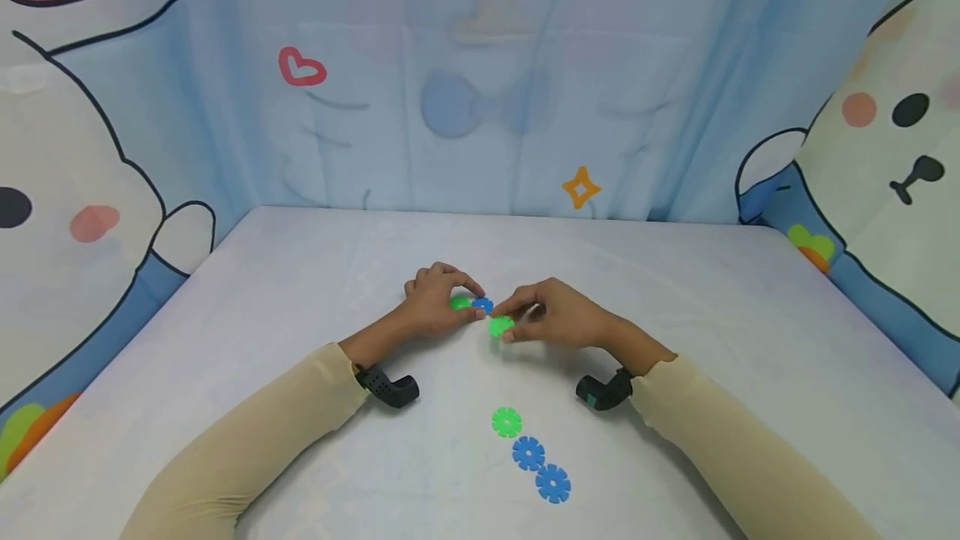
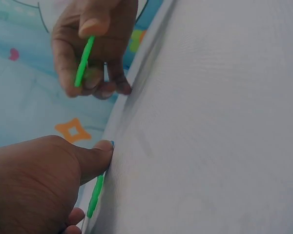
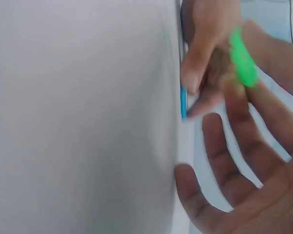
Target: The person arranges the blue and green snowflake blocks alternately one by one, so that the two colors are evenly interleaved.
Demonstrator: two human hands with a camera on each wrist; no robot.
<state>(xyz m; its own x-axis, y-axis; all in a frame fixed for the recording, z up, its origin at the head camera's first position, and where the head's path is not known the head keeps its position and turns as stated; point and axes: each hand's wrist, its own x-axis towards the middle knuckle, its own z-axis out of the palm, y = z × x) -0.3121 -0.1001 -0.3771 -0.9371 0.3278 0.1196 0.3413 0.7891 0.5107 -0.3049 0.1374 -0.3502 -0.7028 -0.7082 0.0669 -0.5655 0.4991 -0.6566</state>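
Observation:
My left hand rests at the table's middle, holding a blue notched disc between thumb and index finger. Beside that blue disc, under the arch of the same hand, lies a green notched disc; the two overlap in the head view. A second green disc is pinched by the thumb and fingertips of my right hand, raised off the table just right of the blue disc. In the left wrist view this green disc appears edge-on. It is blurred in the right wrist view.
Nearer to me on the white table lie a loose green disc and two blue discs, one close to the other. A printed blue curtain hangs behind the far edge. Dark wrist cameras sit under both wrists.

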